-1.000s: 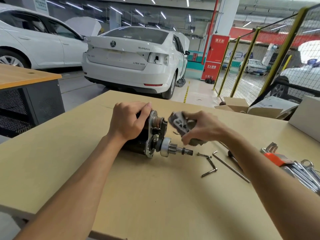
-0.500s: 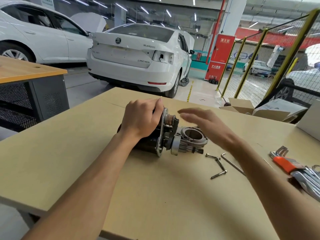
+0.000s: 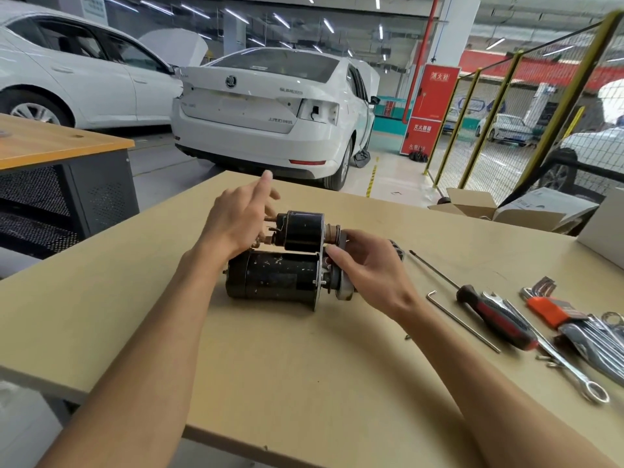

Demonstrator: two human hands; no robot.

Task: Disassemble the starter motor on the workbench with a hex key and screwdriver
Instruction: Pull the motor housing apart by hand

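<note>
While on bench, starter motor (image 3: 280, 276) (between hands).

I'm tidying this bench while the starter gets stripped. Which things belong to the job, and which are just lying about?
In the job:
- starter motor, left hand and right hand on it
- hex key
- screwdriver

Lying about:
- spanners
- orange hex key set
- cardboard box

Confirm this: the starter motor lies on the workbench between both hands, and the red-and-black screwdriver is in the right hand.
Not quite. The head view shows the red-and-black screwdriver lying on the workbench, to the right of the right hand, which touches the starter motor at its plate end. The rest holds: the motor lies between the right hand and the left hand.
</note>
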